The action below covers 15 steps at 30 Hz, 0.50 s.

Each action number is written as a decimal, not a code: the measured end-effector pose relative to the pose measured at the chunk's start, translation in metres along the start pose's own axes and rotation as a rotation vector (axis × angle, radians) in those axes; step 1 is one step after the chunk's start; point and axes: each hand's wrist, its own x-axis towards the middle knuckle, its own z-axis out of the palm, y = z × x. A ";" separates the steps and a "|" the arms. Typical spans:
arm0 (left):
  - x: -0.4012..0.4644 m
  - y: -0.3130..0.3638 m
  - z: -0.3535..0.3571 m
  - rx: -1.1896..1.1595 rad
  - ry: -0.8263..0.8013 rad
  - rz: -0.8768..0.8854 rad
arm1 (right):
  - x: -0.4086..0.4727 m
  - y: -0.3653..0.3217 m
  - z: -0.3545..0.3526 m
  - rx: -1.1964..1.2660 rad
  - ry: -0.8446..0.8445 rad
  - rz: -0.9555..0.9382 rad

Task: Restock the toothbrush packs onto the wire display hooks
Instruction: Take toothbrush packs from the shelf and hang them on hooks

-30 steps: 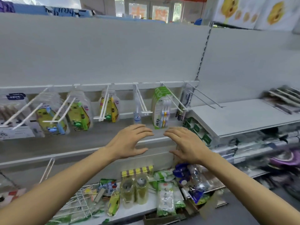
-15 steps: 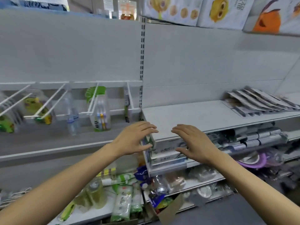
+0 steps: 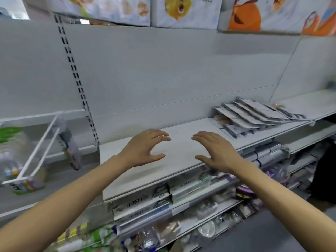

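Note:
My left hand [image 3: 145, 148] and my right hand [image 3: 216, 151] hover side by side over a bare white shelf [image 3: 183, 128], palms down, fingers loosely spread, holding nothing. At the far left, white wire display hooks [image 3: 40, 148] stick out from a rail. A green-topped toothbrush pack [image 3: 16, 160] hangs there, blurred, with a dark slim pack [image 3: 70, 142] on the neighbouring hook. A row of flat grey packs [image 3: 254, 113] lies overlapped at the right end of the white shelf.
A slotted upright [image 3: 76, 79] separates the hook bay from the shelf bay. Below the white shelf sit boxed goods [image 3: 141, 204] and bagged items [image 3: 209, 211] on lower shelves. Printed cartons [image 3: 185, 10] line the top. Grey floor [image 3: 254, 239] shows at the lower right.
My view has swung to the right: the hooks and hanging packs slid from the middle to the far left edge. Both hands kept their empty, spread pose, now over the white shelf.

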 end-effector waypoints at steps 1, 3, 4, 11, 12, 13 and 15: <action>0.016 0.002 0.007 -0.008 -0.001 0.010 | -0.002 0.017 -0.001 0.005 -0.004 0.025; 0.044 0.007 0.023 -0.019 0.000 0.025 | -0.005 0.052 -0.003 -0.001 -0.012 0.054; 0.058 0.008 0.032 -0.023 -0.003 0.034 | -0.006 0.069 -0.003 -0.009 -0.011 0.061; 0.152 0.023 0.099 -0.034 -0.045 -0.005 | -0.004 0.196 0.016 -0.034 -0.066 0.178; 0.166 0.028 0.111 -0.041 -0.050 -0.026 | -0.003 0.213 0.020 -0.026 -0.076 0.200; 0.179 0.033 0.122 -0.042 -0.059 -0.041 | -0.002 0.228 0.023 -0.022 -0.091 0.223; 0.210 0.044 0.145 -0.033 -0.091 -0.058 | 0.000 0.258 0.030 -0.026 -0.129 0.247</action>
